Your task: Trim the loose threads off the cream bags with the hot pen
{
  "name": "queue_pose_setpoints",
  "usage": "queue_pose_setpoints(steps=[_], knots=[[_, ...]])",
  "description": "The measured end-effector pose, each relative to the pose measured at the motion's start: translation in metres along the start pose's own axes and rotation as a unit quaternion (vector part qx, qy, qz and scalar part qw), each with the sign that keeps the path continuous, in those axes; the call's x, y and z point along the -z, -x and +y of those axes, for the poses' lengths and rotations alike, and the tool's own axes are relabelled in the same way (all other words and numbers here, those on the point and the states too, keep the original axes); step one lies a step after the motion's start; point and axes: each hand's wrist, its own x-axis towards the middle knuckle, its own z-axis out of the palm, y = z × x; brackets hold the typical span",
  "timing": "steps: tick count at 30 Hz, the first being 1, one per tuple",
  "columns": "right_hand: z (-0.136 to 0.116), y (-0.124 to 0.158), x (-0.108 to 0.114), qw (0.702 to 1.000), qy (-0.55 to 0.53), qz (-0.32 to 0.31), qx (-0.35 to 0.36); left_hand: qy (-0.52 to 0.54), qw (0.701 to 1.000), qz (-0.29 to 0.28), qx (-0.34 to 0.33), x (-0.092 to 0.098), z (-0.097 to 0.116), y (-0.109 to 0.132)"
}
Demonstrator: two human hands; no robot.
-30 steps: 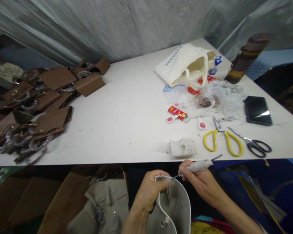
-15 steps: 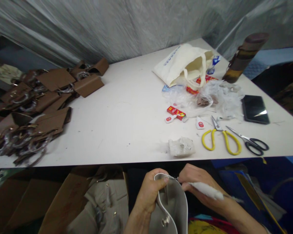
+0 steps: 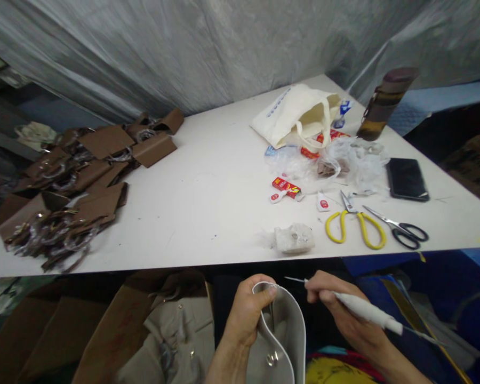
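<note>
The left hand [image 3: 250,309] is closed on the rim of a pale grey, curved piece [image 3: 290,325], its thumb pressed over the edge; most of that piece lies toward 4 o'clock from this hand, with a shiny metal fitting [image 3: 272,359] at about 5. The right hand [image 3: 340,298] grips a thin-shafted tool with a white wrapped handle [image 3: 364,311], its fingers curled round the front part. From this hand the grey piece lies at 8 o'clock, apart from the fingers. The tool's tip points between 9 and 10 o'clock and ends near the rim, just off it, while the handle slants back toward 4. On the white table [image 3: 208,197], a whitish block [image 3: 294,238] sits between 10 and 11 from the right hand, yellow-handled scissors [image 3: 356,224] near 12 and black-handled scissors [image 3: 410,234] at 2. From the left hand, the heap of brown bags [image 3: 104,173] lies toward 10 o'clock, and beige pieces [image 3: 184,336] below table level between 8 and 9.
</note>
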Motion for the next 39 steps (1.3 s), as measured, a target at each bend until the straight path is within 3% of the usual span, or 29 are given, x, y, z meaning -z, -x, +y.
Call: queue_pose_setpoints(steps=[2, 6, 10, 15, 18, 22, 26, 29, 32, 39], knots=[[0.0, 0.006, 0.0, 0.998, -0.02, 0.051, -0.02, -0.005, 1.0, 0.01, -0.011, 0.001, -0.002, 0.004], [-0.002, 0.017, 0.0, 0.995, -0.057, 0.054, -0.054, -0.02, 0.997, 0.047, -0.059, 0.004, 0.002, 0.011], [-0.01, 0.026, 0.002, 0.994, -0.066, 0.072, -0.054, 0.02, 0.987, 0.106, -0.117, 0.017, 0.032, 0.026], [-0.033, 0.024, 0.005, 0.99, -0.04, 0.129, -0.046, 0.056, 0.971, 0.158, -0.173, 0.043, 0.082, 0.074], [-0.042, 0.025, 0.004, 0.988, -0.017, 0.149, -0.044, 0.07, 0.949, 0.226, -0.208, 0.06, 0.089, 0.11], [-0.039, 0.036, 0.001, 0.994, 0.006, 0.104, -0.032, 0.082, 0.894, 0.363, -0.251, 0.082, 0.062, 0.137], [-0.037, 0.048, -0.005, 0.997, 0.048, 0.02, 0.055, 0.104, 0.839, 0.462, -0.267, 0.097, 0.014, 0.136], [-0.038, 0.051, -0.013, 0.987, 0.095, -0.041, 0.119, 0.121, 0.829, 0.484, -0.254, 0.103, -0.01, 0.133], [-0.035, 0.05, -0.024, 0.975, 0.133, -0.099, 0.149, 0.124, 0.822, 0.497, -0.248, 0.105, -0.017, 0.134], [-0.022, 0.04, -0.052, 0.955, 0.184, -0.198, 0.12, 0.085, 0.823, 0.513, -0.23, 0.107, -0.016, 0.139]])
